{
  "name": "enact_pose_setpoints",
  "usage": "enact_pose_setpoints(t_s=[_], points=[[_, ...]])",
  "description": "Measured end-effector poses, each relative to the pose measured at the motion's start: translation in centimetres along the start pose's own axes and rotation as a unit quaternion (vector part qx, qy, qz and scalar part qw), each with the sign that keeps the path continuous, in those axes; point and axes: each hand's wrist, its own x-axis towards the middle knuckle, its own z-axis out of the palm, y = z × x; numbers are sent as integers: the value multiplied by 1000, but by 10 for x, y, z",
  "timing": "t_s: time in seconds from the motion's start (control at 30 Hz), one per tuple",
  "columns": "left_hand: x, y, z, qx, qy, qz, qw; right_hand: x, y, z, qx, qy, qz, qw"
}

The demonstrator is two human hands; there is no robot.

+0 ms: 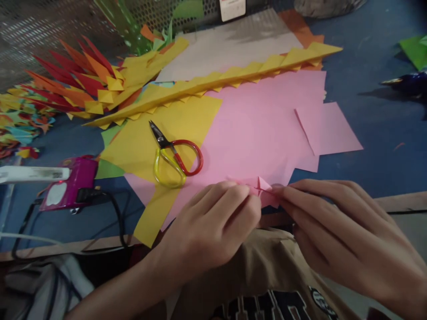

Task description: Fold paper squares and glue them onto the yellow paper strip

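Note:
Both hands meet at the near edge of the blue table [373,115] over a small folded pink paper piece [265,190]. My left hand [213,224] has its fingers curled and pinches the piece from the left. My right hand [336,226] pinches it from the right with pressed fingertips. Most of the piece is hidden between the fingers. It lies at the front of a large pink sheet [260,129].
Scissors with red and yellow handles [173,155] lie on a yellow sheet [147,142]. A long yellow folded paper strip [233,75] and red-orange paper spikes [73,75] sit behind. A magenta device [71,182] with a cable is at left. A loose pink square [328,129] lies right.

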Motion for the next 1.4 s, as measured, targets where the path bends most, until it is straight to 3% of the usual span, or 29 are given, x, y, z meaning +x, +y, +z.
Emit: enact_pose_setpoints(t_s=[0.17, 0.3, 0.5, 1.0, 1.2, 1.4], points=[[-6, 2, 5, 21, 30, 2, 999, -2, 1, 4, -3, 12, -20, 1000], [-2, 4, 4, 18, 17, 2, 1000, -5, 2, 7, 29, 11, -5, 999], [3, 1, -1, 70, 6, 65, 995, -11, 6, 9, 55, 18, 7, 998], [13, -2, -10, 82, -17, 75, 994, -17, 12, 8, 52, 7, -22, 998], [8, 2, -10, 181, -23, 152, 971, -18, 12, 10, 42, 4, -16, 999], [8, -1, -11, 240, -35, 217, 945, -12, 6, 14, 63, 17, 36, 997]])
